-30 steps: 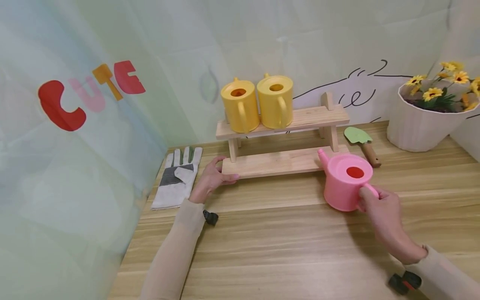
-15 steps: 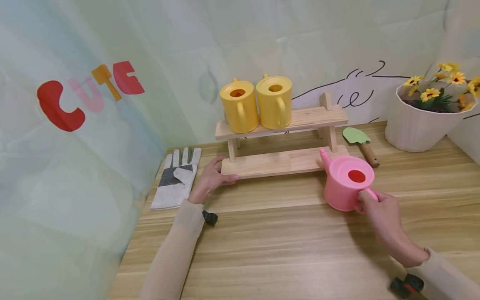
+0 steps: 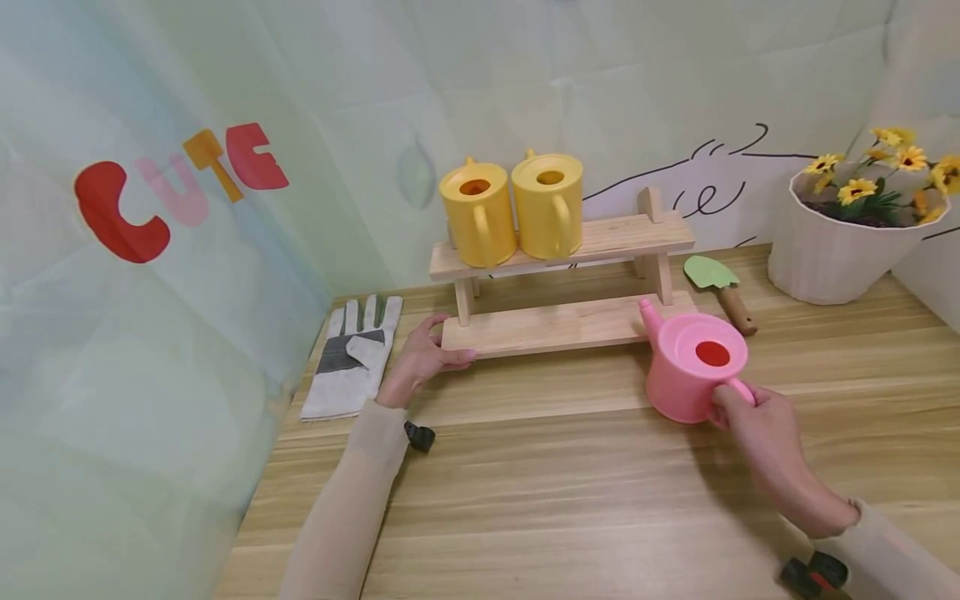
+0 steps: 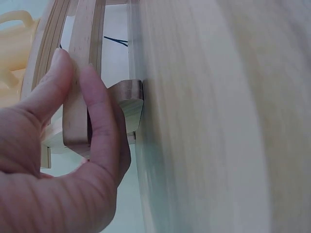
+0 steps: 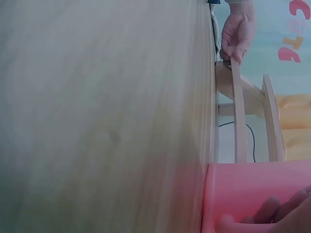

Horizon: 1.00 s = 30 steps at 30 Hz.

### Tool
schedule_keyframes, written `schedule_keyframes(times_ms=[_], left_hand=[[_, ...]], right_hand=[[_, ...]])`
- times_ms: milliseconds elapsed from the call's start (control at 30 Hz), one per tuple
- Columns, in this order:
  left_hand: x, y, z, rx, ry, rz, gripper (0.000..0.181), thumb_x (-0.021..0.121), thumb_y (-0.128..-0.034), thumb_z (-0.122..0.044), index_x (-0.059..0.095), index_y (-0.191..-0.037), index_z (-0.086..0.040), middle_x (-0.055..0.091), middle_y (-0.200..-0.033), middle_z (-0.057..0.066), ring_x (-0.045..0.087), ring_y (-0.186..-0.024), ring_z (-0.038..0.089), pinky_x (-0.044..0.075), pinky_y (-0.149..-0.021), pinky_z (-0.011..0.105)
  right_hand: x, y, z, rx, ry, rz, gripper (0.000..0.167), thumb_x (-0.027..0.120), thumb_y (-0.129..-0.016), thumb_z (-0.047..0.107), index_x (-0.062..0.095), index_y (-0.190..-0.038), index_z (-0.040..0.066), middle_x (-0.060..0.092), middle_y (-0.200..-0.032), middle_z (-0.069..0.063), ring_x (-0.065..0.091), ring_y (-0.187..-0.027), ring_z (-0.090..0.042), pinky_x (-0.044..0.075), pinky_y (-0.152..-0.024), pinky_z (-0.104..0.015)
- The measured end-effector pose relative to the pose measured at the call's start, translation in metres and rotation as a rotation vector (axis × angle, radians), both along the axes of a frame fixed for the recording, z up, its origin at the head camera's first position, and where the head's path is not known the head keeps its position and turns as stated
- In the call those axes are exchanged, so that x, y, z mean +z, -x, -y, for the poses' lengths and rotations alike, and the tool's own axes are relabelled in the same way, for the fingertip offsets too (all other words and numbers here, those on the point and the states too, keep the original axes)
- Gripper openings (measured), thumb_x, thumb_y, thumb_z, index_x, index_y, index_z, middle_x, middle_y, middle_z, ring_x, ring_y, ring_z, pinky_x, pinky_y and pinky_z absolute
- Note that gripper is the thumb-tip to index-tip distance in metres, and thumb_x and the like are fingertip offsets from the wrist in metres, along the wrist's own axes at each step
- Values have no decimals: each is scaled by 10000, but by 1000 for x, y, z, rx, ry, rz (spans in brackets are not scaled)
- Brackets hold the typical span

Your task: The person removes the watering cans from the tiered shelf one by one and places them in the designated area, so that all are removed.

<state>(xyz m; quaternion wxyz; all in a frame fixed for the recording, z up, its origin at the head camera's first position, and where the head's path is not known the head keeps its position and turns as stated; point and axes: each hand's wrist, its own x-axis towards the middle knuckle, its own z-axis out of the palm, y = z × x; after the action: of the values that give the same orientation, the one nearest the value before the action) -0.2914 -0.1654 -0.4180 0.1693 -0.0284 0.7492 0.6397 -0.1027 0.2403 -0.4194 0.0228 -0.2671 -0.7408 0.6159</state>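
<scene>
My left hand (image 3: 427, 357) grips the left end of the lower board on a two-tier wooden stand (image 3: 555, 325). In the left wrist view, its thumb and fingers (image 4: 99, 116) lie on opposite faces of that board. With my right hand (image 3: 765, 425) I hold a pink watering can (image 3: 678, 383) by its handle, in front of the stand's right end. Its spout points back and left, over the lower board's right end. The can's base is at table level; whether it touches, I cannot tell. Two yellow watering cans (image 3: 483, 221) stand side by side on the upper tier's left half.
A grey-white work glove (image 3: 352, 358) lies left of the stand. To the right lie a green trowel (image 3: 720, 287) with a brown handle and, beyond it, a white pot (image 3: 843, 258) of yellow flowers. Fabric backdrops (image 3: 247, 250) enclose the wooden table's back and left.
The pink watering can has tipped slightly, its top leaning a little to the right, still in my right hand. My left hand keeps its grip on the stand.
</scene>
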Motion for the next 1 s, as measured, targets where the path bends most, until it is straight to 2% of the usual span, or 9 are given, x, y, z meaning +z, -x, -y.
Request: schedule_keyframes(times_ms=[133, 233, 433, 600, 733, 867, 1000], left_hand=[[0, 0, 0, 0, -2, 2, 987, 804, -924, 101, 228, -1710, -54, 564, -1442, 304, 755, -877, 161, 702, -760, 219], [0, 0, 0, 0, -2, 5, 988, 801, -926, 104, 225, -1712, -56, 559, -1462, 318, 756, -873, 159, 702, -760, 221], [1, 0, 0, 3, 3, 10, 978, 785, -937, 108, 220, -1716, -65, 548, -1488, 326, 753, -871, 150, 706, -767, 230], [0, 0, 0, 4, 12, 4, 976, 783, -941, 104, 216, -1717, -66, 542, -1511, 341, 753, -857, 144, 706, -760, 230], [0, 0, 0, 4, 14, 2, 977, 782, -940, 107, 216, -1718, -66, 538, -1506, 345, 752, -845, 143, 705, -757, 226], [1, -1, -1, 2, 22, 1, 979, 784, -939, 104, 215, -1719, -66, 535, -1513, 345, 753, -838, 137, 705, -760, 227], [1, -1, -1, 3, 21, 2, 979, 786, -939, 104, 217, -1717, -67, 531, -1531, 346, 753, -828, 130, 703, -753, 223]], right_hand=[[0, 0, 1, 0, -26, 9, 249, 562, -1037, 157, 754, -878, 157, 603, -657, 150, 567, -724, -26, 556, -675, -129], [-1, 0, 1, 8, -36, 14, 204, 570, -1048, 163, 754, -1004, 87, 619, -686, 160, 580, -733, -13, 567, -684, -115], [-2, -1, 1, 29, -41, 15, 268, 593, -1048, 176, 695, -1208, -13, 637, -764, 183, 617, -757, 20, 588, -713, -89], [-2, -1, 2, 49, -95, 18, 219, 614, -1037, 181, 686, -1150, 8, 612, -764, 175, 565, -772, 2, 527, -673, -125], [-1, -2, 2, 64, -121, 11, 97, 613, -1024, 155, 654, -996, 72, 545, -692, 154, 503, -730, -30, 455, -608, -183], [-1, -4, 2, 77, -143, -1, 152, 616, -1008, 130, 583, -860, 132, 478, -649, 127, 445, -681, -64, 391, -557, -238], [-1, -6, 0, 102, -185, -9, 152, 625, -1011, 141, 570, -871, 123, 475, -662, 117, 444, -673, -80, 391, -551, -253]])
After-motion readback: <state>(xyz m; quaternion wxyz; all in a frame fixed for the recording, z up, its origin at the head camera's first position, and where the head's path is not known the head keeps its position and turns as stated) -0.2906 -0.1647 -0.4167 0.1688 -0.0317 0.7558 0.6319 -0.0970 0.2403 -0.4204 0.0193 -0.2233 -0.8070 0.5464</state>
